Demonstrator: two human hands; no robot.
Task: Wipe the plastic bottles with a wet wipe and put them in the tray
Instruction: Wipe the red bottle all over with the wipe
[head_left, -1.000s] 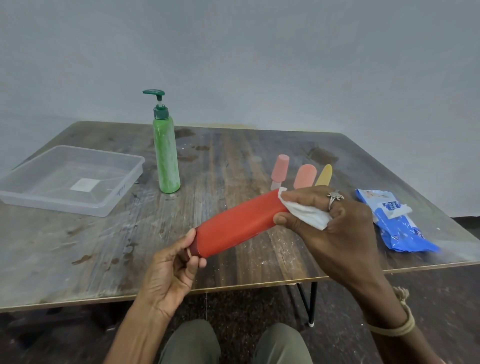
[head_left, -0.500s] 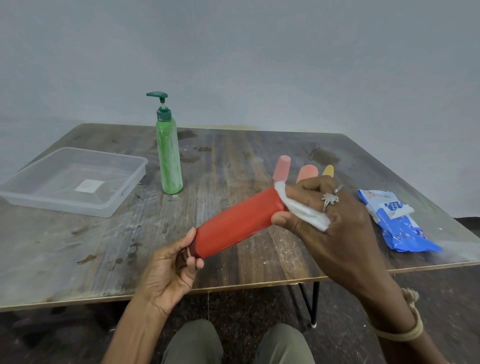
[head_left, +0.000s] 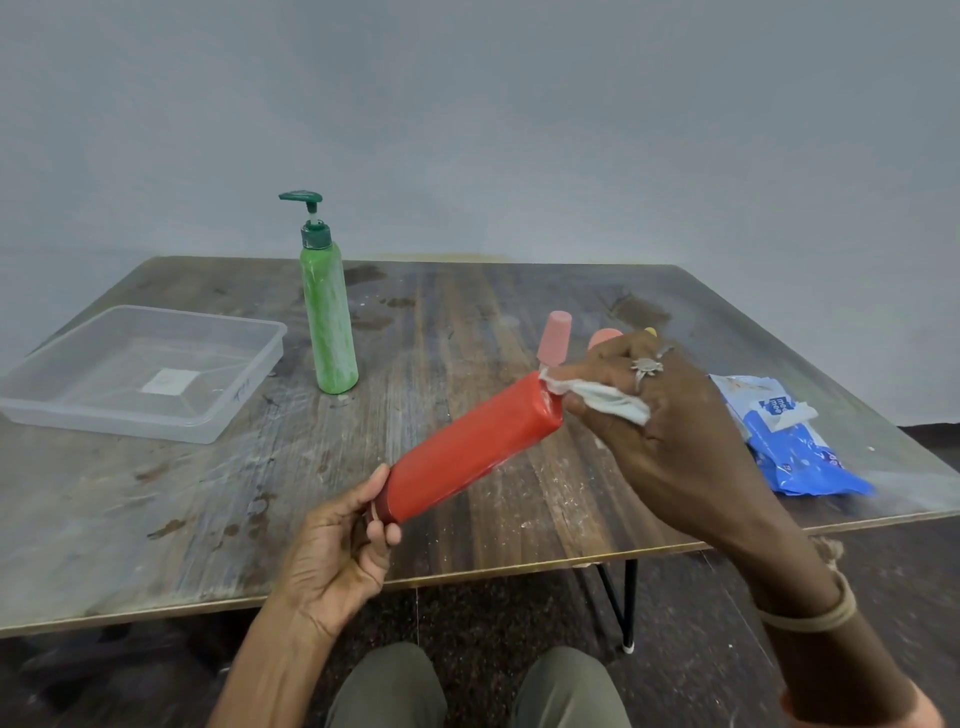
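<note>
A red plastic bottle (head_left: 470, 447) is held tilted above the table, its far end raised to the right. My left hand (head_left: 337, 551) grips its near lower end. My right hand (head_left: 660, 421) pinches a white wet wipe (head_left: 597, 396) against the bottle's far end. A green pump bottle (head_left: 328, 317) stands upright on the table behind. The clear plastic tray (head_left: 244, 400) lies at the left and holds nothing but a white label. Pink (head_left: 554, 336), orange (head_left: 604, 336) and yellow (head_left: 650, 331) bottle tops show behind my right hand, mostly hidden.
A blue wet-wipe pack (head_left: 789, 441) lies at the right of the wooden table (head_left: 156, 499). The table's front edge runs just under my hands, with a black leg (head_left: 628, 603) below. My knees show at the bottom. A grey wall stands behind.
My right hand has slid the wipe up along the red bottle to its far end. The bottle is tilted a little steeper. My left hand keeps its grip.
</note>
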